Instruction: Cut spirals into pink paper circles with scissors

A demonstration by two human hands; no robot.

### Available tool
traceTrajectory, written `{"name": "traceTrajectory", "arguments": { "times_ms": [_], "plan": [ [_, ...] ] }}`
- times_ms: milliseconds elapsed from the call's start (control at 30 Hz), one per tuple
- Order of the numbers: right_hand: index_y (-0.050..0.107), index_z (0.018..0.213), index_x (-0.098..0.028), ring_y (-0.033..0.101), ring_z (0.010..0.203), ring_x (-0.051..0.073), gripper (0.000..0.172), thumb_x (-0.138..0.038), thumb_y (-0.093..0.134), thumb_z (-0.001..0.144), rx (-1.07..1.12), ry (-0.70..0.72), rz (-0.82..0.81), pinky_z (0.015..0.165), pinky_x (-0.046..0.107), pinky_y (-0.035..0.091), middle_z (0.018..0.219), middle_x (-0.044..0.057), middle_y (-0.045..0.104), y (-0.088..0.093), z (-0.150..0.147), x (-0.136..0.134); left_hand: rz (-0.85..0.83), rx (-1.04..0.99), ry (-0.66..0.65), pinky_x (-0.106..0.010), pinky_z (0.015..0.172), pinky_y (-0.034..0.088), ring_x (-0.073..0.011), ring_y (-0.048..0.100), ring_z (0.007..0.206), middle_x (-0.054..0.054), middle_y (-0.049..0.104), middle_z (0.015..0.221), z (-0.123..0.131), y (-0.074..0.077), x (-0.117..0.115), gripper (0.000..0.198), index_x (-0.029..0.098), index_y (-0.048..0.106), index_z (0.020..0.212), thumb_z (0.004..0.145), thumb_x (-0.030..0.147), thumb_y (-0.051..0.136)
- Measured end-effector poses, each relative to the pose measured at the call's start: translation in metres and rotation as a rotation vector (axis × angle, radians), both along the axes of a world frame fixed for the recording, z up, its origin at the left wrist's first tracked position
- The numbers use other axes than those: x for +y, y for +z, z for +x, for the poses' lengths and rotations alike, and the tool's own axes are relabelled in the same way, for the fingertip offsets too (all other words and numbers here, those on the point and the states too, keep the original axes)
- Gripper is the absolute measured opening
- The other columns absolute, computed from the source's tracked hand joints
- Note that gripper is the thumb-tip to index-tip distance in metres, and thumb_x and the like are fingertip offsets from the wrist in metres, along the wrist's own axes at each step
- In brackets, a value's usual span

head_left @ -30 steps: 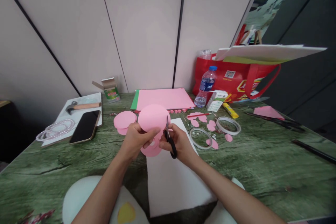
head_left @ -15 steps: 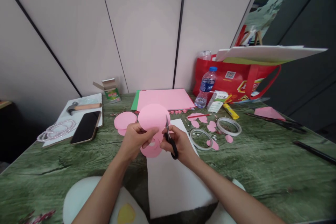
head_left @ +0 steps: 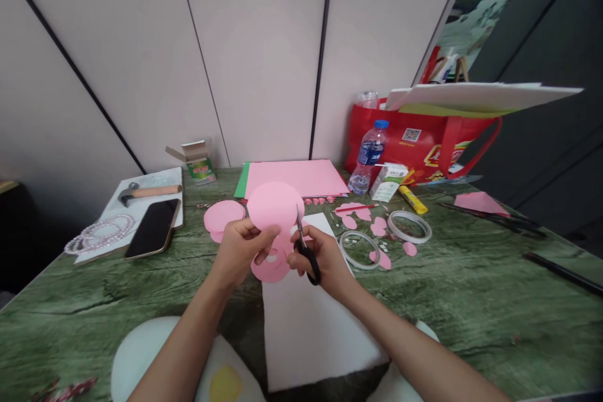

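My left hand [head_left: 242, 248] pinches the lower edge of a round pink paper [head_left: 276, 204], held up above the table. In my right hand [head_left: 323, 257] are black-handled scissors [head_left: 308, 260], their blades pointing up at the right edge of the round paper. Beneath the hands lies another pink paper piece [head_left: 268, 271], partly over a white sheet [head_left: 315, 333]. More pink circles [head_left: 224, 217] rest to the left of my left hand. How far the blades are parted is hard to tell.
Pink sheets [head_left: 296, 177] lie at the back. On the left are a phone [head_left: 154, 228], a hammer [head_left: 151, 191] and beads [head_left: 106, 232]. On the right are tape rolls [head_left: 409, 227], small pink cutouts [head_left: 379, 226], a bottle [head_left: 370, 157], a glue stick [head_left: 413, 199] and a red bag [head_left: 396, 132].
The round pink paper is slightly higher and tilted a little differently. The scissor tips have shifted slightly left and down against its edge. Both hands keep their holds.
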State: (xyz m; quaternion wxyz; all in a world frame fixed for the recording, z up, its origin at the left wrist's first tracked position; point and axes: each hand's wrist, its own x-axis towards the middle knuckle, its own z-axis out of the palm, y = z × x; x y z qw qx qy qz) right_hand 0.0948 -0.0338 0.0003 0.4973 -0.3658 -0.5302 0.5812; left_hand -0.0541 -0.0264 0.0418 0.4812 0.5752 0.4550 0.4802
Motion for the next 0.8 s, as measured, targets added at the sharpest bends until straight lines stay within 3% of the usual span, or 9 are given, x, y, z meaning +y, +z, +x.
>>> {"name": "traceTrajectory", "arguments": {
  "times_ms": [200,433,633,800],
  "plan": [
    [0.047,0.075,-0.019,0.046,0.039,0.007,0.035,-0.032,0.073,0.055,-0.017,0.007,0.006,0.037,0.019,0.035,0.050,-0.007,0.052,0.0007,0.0006,-0.0007,-0.085,-0.071,-0.144,-0.019,0.034,0.033,-0.0065,0.044,0.033,0.003,0.053,0.047,0.0039,0.0001,-0.0009,0.023,0.013,0.053,0.059,0.073,0.031,0.056],
    [0.046,0.077,-0.020,0.045,0.043,0.007,0.039,-0.029,0.075,0.053,-0.005,0.062,-0.004,0.042,0.019,0.036,0.052,-0.007,0.051,0.0018,-0.0010,-0.0016,-0.051,0.051,-0.003,-0.018,0.033,0.026,-0.0041,0.036,0.032,0.004,0.043,0.036,0.0042,-0.0029,0.0000,0.033,0.013,0.048,0.043,0.068,0.029,0.062],
    [0.044,0.089,-0.020,0.052,0.058,0.010,0.048,-0.022,0.076,0.054,0.034,0.071,0.076,0.055,0.023,0.040,0.065,-0.004,0.056,0.0003,0.0018,0.0006,-0.043,0.129,0.001,-0.017,0.032,0.022,-0.0026,0.031,0.031,0.006,0.041,0.035,0.0022,-0.0014,-0.0017,0.029,0.012,0.049,0.046,0.065,0.027,0.064],
    [0.046,0.088,-0.019,0.052,0.061,0.010,0.046,-0.023,0.077,0.054,0.074,0.067,0.070,0.058,0.024,0.040,0.070,-0.003,0.055,-0.0011,0.0017,0.0022,-0.033,0.146,0.003,-0.017,0.033,0.022,-0.0025,0.030,0.032,0.006,0.040,0.035,0.0022,-0.0015,-0.0005,0.030,0.013,0.048,0.045,0.066,0.027,0.063]
  ]
}}
